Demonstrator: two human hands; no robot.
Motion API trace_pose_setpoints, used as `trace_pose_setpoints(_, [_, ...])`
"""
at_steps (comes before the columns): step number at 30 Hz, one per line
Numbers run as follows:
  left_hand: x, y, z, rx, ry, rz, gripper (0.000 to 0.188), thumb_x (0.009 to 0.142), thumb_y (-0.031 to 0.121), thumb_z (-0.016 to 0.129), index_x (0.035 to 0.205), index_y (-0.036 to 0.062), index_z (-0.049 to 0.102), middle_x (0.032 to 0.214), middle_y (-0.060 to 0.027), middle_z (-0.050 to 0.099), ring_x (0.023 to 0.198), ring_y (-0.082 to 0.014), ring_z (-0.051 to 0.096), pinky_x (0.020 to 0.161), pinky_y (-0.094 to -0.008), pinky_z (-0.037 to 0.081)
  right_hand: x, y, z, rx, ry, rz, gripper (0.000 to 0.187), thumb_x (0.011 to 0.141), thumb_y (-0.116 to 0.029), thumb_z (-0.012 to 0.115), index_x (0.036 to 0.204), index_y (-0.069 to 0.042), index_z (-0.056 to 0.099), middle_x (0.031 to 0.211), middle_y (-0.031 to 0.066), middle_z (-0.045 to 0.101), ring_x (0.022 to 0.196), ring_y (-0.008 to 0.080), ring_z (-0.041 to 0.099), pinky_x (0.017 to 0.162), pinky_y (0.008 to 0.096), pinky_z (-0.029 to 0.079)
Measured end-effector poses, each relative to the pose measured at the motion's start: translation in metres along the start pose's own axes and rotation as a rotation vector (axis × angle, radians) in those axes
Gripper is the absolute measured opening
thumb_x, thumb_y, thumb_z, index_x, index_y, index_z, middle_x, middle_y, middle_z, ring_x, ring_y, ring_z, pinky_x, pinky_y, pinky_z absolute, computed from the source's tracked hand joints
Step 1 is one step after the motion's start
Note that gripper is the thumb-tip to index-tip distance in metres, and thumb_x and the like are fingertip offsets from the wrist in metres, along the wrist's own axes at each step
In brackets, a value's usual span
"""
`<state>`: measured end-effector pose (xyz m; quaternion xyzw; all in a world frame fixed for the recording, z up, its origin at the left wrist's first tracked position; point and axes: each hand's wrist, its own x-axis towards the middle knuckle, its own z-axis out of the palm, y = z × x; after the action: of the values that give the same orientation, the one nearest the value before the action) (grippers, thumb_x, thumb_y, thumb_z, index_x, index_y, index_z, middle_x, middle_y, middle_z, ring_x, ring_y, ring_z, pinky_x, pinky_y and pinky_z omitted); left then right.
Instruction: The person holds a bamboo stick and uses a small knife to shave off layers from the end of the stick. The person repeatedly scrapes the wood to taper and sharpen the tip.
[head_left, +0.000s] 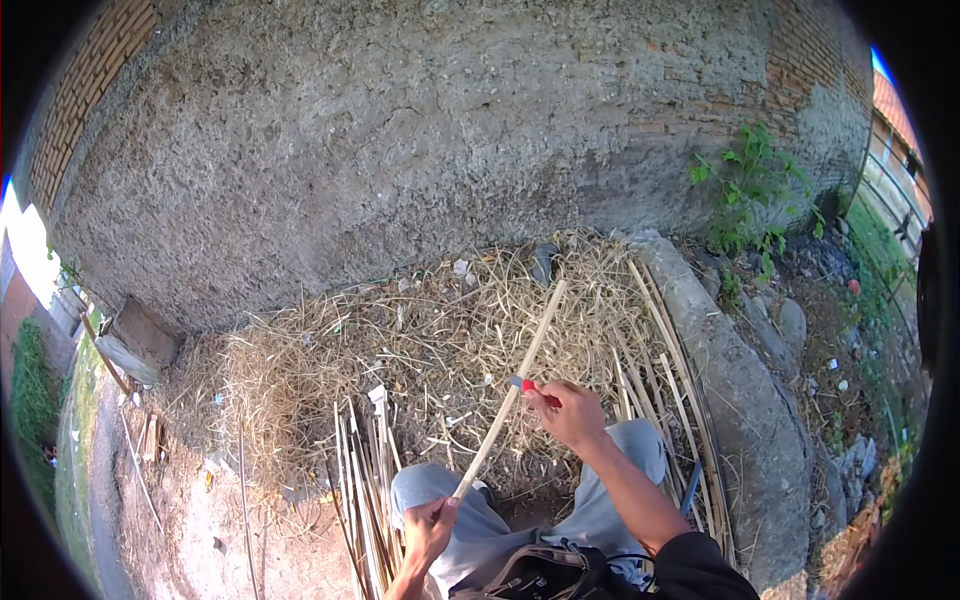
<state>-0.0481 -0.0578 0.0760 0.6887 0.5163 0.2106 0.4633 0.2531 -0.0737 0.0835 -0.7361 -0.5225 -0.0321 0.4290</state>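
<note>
A long pale bamboo strip (540, 332) slants up and away in front of me, between my knees. Its near end is gripped by my left hand (430, 526), beside my left knee. In my right hand (572, 414) is a knife with a red handle (534, 388), closed inside the fingers. The short grey blade (517, 381) lies against the strip around its middle; I cannot tell how deep it sits. Both my knees are bent, in light grey-blue trousers.
Bundles of bamboo strips (362, 490) lie by my left leg and more strips (683, 400) by my right. Shavings (440, 330) cover the ground up to a rough plastered wall (430, 150). A low concrete curb (745, 420) runs along the right, near a green plant (750, 185). A dark bag (535, 572) sits at my lap.
</note>
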Motion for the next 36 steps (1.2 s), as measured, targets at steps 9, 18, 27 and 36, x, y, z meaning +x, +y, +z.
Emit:
trace_pose_setpoints(9, [-0.009, -0.006, -0.004, 0.006, -0.046, -0.006, 0.030, 0.094, 0.026, 0.061, 0.088, -0.0004, 0.073, 0.056, -0.0014, 0.057, 0.051, -0.0062, 0.049, 0.048, -0.0262, 0.039, 0.008, 0.016, -0.002, -0.071, 0.033, -0.013, 0.028, 0.089, -0.040, 0.067, 0.080, -0.014, 0.067, 0.072, 0.0026, 0.069, 0.056, 0.0225, 0.066, 0.048, 0.0355, 0.051])
trace_pose_setpoints(18, [-0.022, -0.002, -0.033, -0.277, -0.264, -0.241, 0.034, 0.099, 0.026, 0.057, 0.089, -0.0047, 0.067, 0.060, 0.0016, 0.052, 0.048, -0.0033, 0.041, 0.044, -0.0208, 0.031, 0.005, 0.024, 0.007, -0.049, 0.050, -0.108, 0.029, 0.089, -0.041, 0.067, 0.079, -0.014, 0.068, 0.071, 0.0012, 0.069, 0.055, 0.0202, 0.067, 0.047, 0.0334, 0.051])
trace_pose_setpoints(27, [-0.059, -0.025, -0.062, -0.459, -0.238, -0.376, 0.030, 0.099, 0.021, 0.054, 0.081, 0.0009, 0.064, 0.052, 0.0021, 0.046, 0.042, -0.0060, 0.036, 0.040, -0.0237, 0.025, 0.015, 0.047, 0.018, -0.047, 0.102, -0.128, 0.030, 0.091, -0.043, 0.065, 0.083, -0.014, 0.070, 0.069, 0.0040, 0.068, 0.053, 0.0202, 0.063, 0.044, 0.0327, 0.048])
trace_pose_setpoints(36, [-0.098, -0.069, -0.098, -0.515, -0.214, -0.504, 0.027, 0.097, 0.023, 0.056, 0.078, 0.0054, 0.062, 0.053, 0.0033, 0.045, 0.041, -0.0057, 0.035, 0.039, -0.0232, 0.023, 0.063, 0.105, -0.022, -0.144, -0.017, 0.545, 0.035, 0.091, -0.040, 0.066, 0.080, -0.006, 0.067, 0.071, 0.0102, 0.067, 0.062, 0.0268, 0.064, 0.058, 0.0414, 0.049])
